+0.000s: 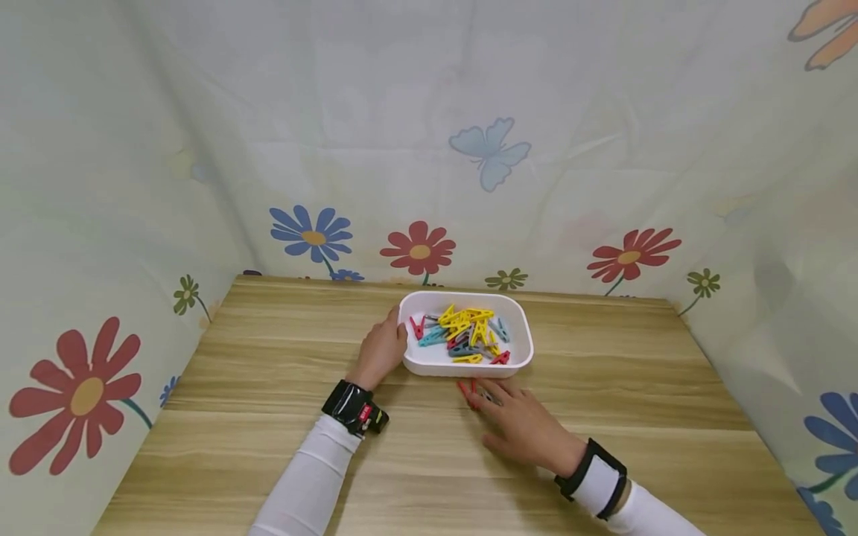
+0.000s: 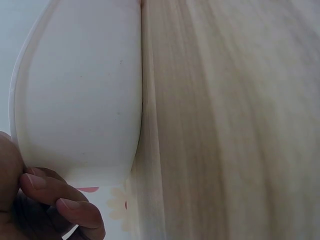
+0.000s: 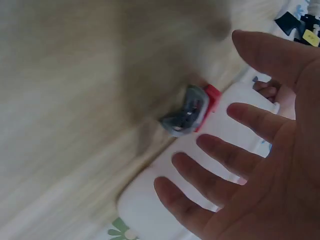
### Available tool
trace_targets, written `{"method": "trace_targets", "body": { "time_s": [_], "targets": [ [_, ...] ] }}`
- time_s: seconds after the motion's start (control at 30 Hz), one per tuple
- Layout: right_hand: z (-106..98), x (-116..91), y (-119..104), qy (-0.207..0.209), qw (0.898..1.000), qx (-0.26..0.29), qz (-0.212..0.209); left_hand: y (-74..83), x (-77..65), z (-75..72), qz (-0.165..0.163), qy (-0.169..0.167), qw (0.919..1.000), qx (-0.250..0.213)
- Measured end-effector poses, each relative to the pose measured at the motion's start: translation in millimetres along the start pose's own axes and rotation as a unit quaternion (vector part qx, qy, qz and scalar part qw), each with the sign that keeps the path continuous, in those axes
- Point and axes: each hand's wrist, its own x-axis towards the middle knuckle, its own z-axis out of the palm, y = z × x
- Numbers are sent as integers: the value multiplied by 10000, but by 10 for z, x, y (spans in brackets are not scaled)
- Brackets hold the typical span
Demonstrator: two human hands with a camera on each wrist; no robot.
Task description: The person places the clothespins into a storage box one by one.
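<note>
A white plastic tray [image 1: 418, 368] holds several small clothespins [image 1: 462, 331] in yellow, red, teal and grey. My left hand [image 1: 382, 348] grips the tray's left end, its thumb at the rim and fingers bent against the outer wall in the left wrist view. In front of the tray, a red clothespin [image 1: 464, 390] and a grey clothespin [image 3: 187, 112] lie close together on the table. Over them my right hand [image 1: 526, 424] hovers with fingers spread and nothing in its palm. It partly covers the two clothespins in the head view.
The wood-grain table [image 1: 415, 469] runs up to a pale curtain [image 1: 362, 112] printed with flowers and a butterfly, which encloses the back and both sides. Black bands [image 1: 351, 408] with small devices are strapped round the wrists.
</note>
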Motion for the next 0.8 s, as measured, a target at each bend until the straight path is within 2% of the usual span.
{"method": "trace_targets", "body": {
  "time_s": [0.13,0.33,0.5,0.8],
  "targets": [
    [57,-18,23,-124,9999,101,34,0,-5,10,8,-17,10000,28],
    [95,-28,35,100,9999,29,-117,3,-8,13,-45,2,10000,-13],
    [103,-32,40,253,9993,219,-153,1,-4,17,-65,-41,10000,-1],
    [108,-24,37,302,9987,378,-154,-8,3,20,-4,6,10000,-11]
  ]
}}
